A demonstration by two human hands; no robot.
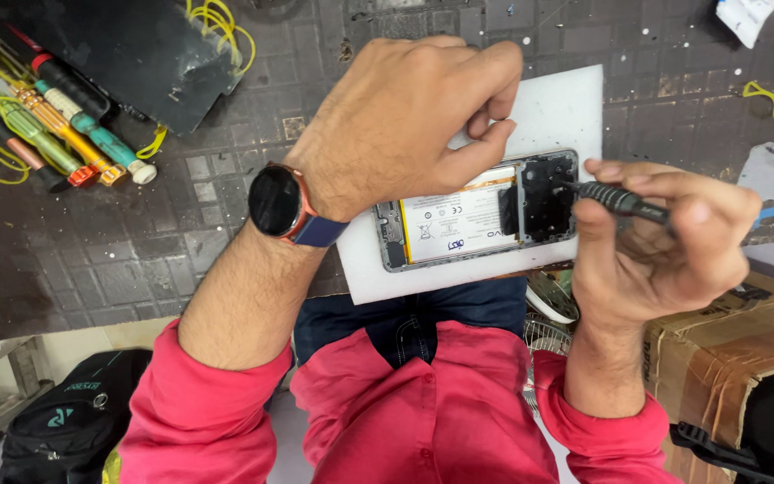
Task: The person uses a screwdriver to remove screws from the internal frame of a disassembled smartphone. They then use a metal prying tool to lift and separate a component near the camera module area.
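Observation:
An opened phone (481, 215) lies back-up on a white foam pad (566, 103), showing its white battery and a black cover plate at the right end. My left hand (405, 121), with a round watch on the wrist, rests on top of the phone and pinches its upper edge. My right hand (665, 242) grips a black screwdriver (615, 199) whose tip touches the black plate.
Several screwdrivers (47, 125) lie at the left on the dark grid mat (136, 242), next to a black panel (118, 45) and yellow bands. A taped cardboard box (736, 341) stands at the lower right; a black bag (73, 421) sits at the lower left.

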